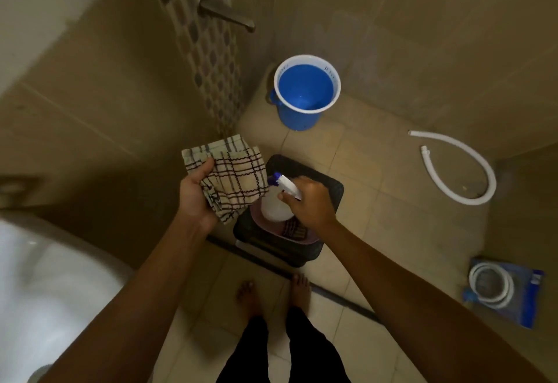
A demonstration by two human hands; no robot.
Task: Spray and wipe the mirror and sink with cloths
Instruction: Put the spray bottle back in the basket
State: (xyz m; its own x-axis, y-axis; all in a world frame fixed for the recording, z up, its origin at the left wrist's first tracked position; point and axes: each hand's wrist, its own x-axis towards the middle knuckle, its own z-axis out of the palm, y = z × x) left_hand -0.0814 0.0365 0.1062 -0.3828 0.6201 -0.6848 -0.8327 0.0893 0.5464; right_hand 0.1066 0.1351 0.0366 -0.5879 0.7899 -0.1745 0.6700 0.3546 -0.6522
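Note:
My left hand (194, 194) grips a folded beige checked cloth (232, 176), held at chest height over the floor. My right hand (311, 201) is curled round the head of a white spray bottle (274, 206) with a blue and white nozzle. The bottle stands in or just above a pink basin (297, 236) that sits on a black stool (317, 183). A dark checked cloth (294, 228) lies in the basin. A white sink (45, 286) fills the lower left corner, blurred. No mirror is in view.
A blue bucket (306, 90) stands in the far corner under a wall tap (226, 13). A white hose (465, 168) curls on the tiled floor at right. A packaged coiled hose (501, 289) lies further right. My bare feet (273, 292) stand near a dark floor strip.

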